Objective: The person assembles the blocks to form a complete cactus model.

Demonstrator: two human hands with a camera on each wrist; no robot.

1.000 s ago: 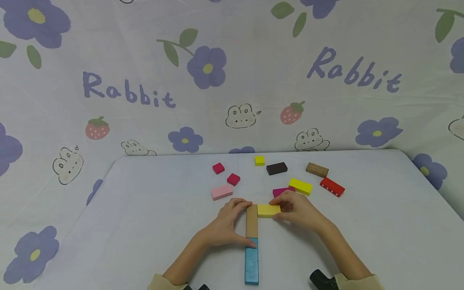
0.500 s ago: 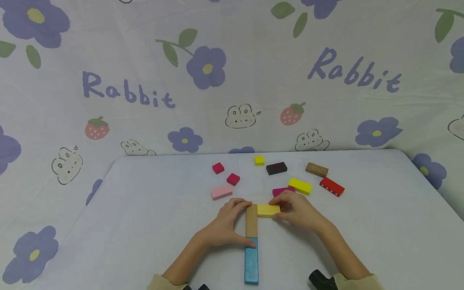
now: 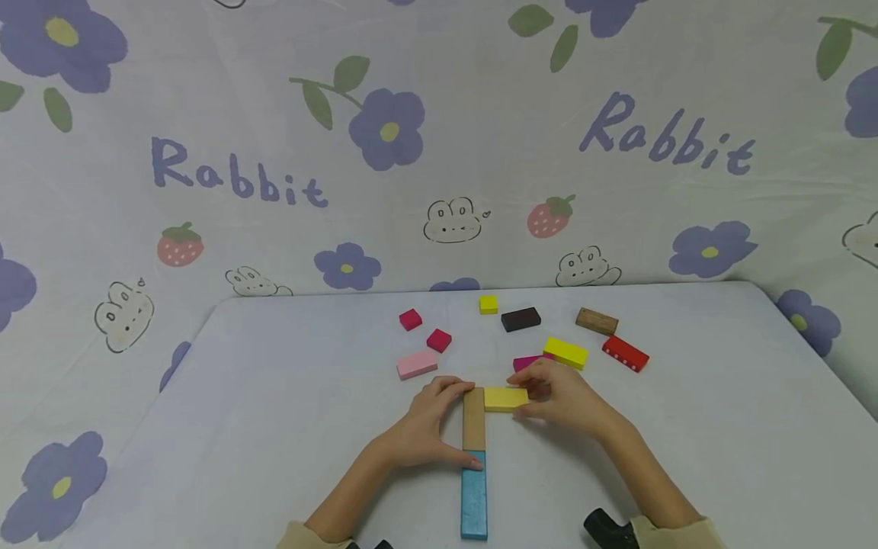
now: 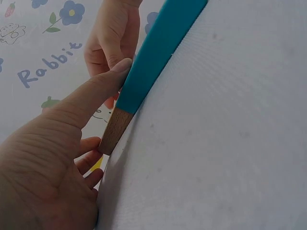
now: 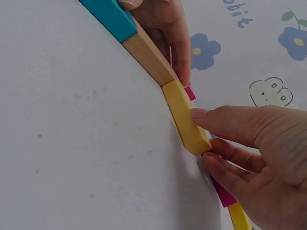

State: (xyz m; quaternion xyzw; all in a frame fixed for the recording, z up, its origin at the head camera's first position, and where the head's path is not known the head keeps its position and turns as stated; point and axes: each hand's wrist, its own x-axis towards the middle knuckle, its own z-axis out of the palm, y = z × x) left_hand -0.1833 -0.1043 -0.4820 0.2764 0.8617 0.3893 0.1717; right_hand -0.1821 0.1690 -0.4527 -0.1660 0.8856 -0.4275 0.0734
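A plain wooden block (image 3: 474, 420) and a blue block (image 3: 474, 494) lie end to end in a line. My left hand (image 3: 427, 432) spans them: its fingers hold the far end of the wooden block, while the thumb rests on the blue block by the joint. A pale yellow block (image 3: 506, 399) lies crosswise, meeting the wooden block's far right side. Around its right end are the thumb and fingers of my right hand (image 3: 565, 399). In the right wrist view, that thumb lies at the edge of the yellow block (image 5: 180, 115).
Beyond my hands lie a pink block (image 3: 417, 364), two small red cubes (image 3: 411, 319), a yellow cube (image 3: 488, 305) and a dark block (image 3: 520, 319). To the right are a brown block (image 3: 597, 321), a red dotted block (image 3: 626, 354), another yellow block (image 3: 565, 353) and a partly hidden magenta block (image 3: 528, 363).
My right thumb and fingers have spread very slightly at the yellow block's end. The blocks and left hand keep their places; the whole head view has shifted a little.
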